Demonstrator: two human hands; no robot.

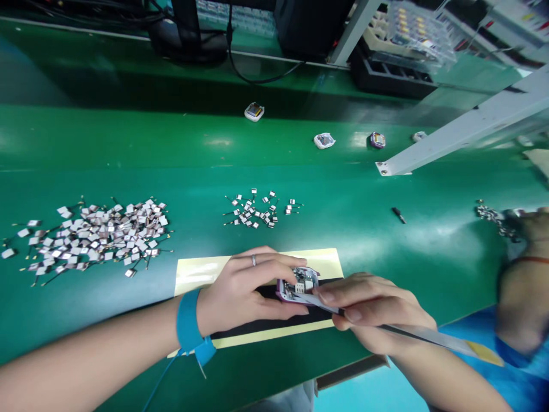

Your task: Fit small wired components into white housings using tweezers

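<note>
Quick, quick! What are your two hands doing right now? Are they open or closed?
Left hand: closed, holding a purple-edged circuit board.
Right hand: closed, holding a long flat grey strip.

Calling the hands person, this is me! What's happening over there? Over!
Left hand gripping purple-edged circuit board. Right hand holding flat metal blade to its edge. Small wired parts heaped to the left, apart from the hands.

nearby person's arm blurred, cut off by right edge; circuit board partly hidden behind fingers
</note>
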